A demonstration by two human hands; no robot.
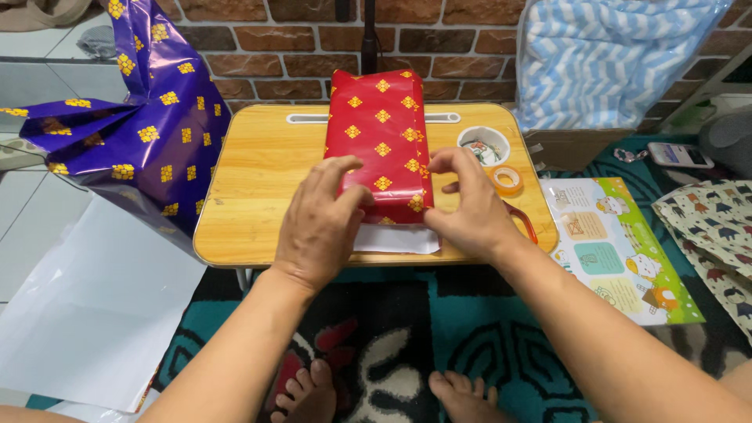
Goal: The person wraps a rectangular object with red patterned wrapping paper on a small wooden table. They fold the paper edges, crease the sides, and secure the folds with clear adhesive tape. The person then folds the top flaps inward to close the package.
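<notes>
Both hands — left hand, right hand — press the red wrapped box.

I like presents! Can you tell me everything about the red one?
The present is a long box wrapped in shiny red paper with yellow diamond shapes. It lies flat on the wooden table, pointing away towards the brick wall. Its near end is unfinished, with white paper sticking out. The left hand and right hand press on that end.

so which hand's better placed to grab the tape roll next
Right, probably. The right hand rests on the red wrapped box's near right corner, and the tape roll lies just beyond it. The left hand would have to cross over.
</notes>
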